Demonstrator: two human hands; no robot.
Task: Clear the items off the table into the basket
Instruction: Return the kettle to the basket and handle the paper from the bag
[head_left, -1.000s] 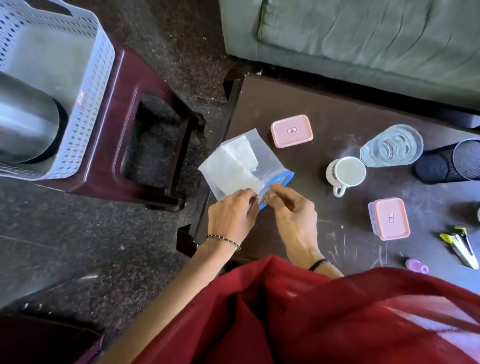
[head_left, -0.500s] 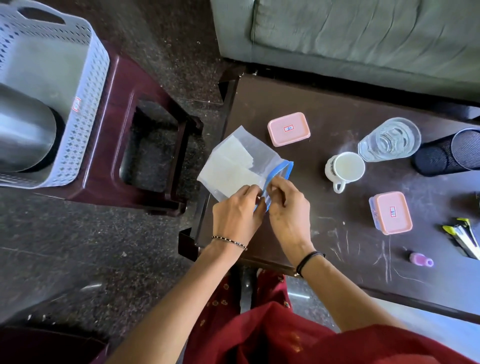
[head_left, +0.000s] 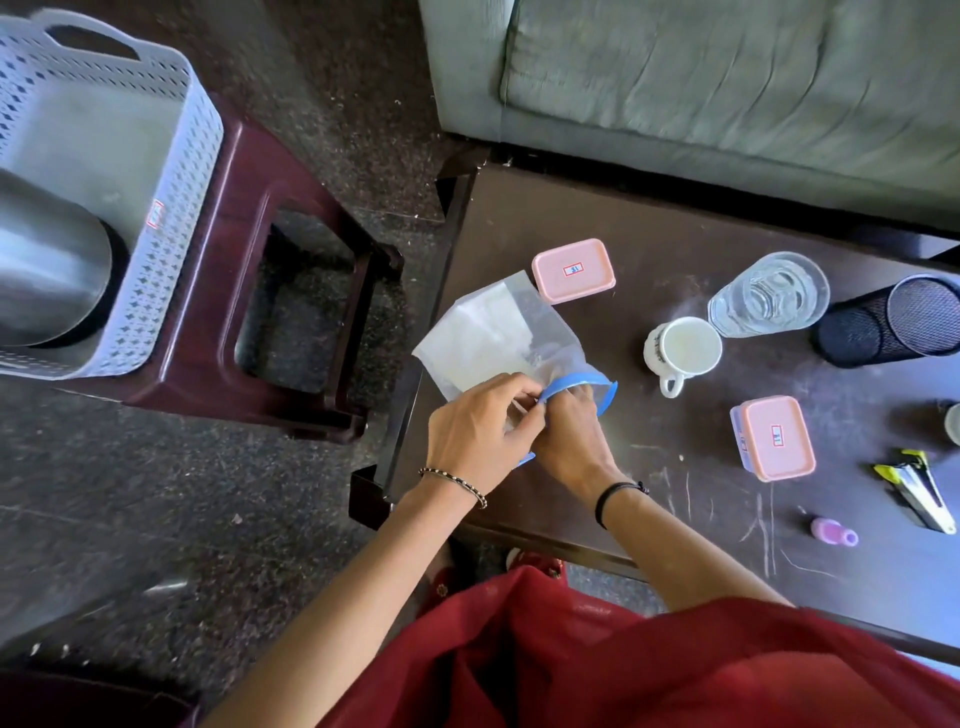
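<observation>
A clear zip bag (head_left: 493, 332) with a blue zip strip and white paper inside lies at the left edge of the dark table (head_left: 675, 249). My left hand (head_left: 478, 436) and my right hand (head_left: 571, 436) both pinch its blue zip edge, close together. A white perforated basket (head_left: 171, 223) stands on a maroon stool (head_left: 270, 291) to the left, with a steel vessel (head_left: 47, 260) in it. On the table lie two pink-lidded boxes (head_left: 573, 270) (head_left: 776, 436), a white mug (head_left: 683, 351) and a glass (head_left: 769, 293).
A black mesh holder (head_left: 893, 322) lies on its side at the right. A stapler (head_left: 917, 488) and a small pink bottle (head_left: 834, 531) sit near the table's front right. A grey-green sofa (head_left: 727, 78) runs behind the table. Dark floor separates stool and table.
My hands have stayed on the bag's zip edge, and the blue strip now bows open more to the right. The view has shifted slightly.
</observation>
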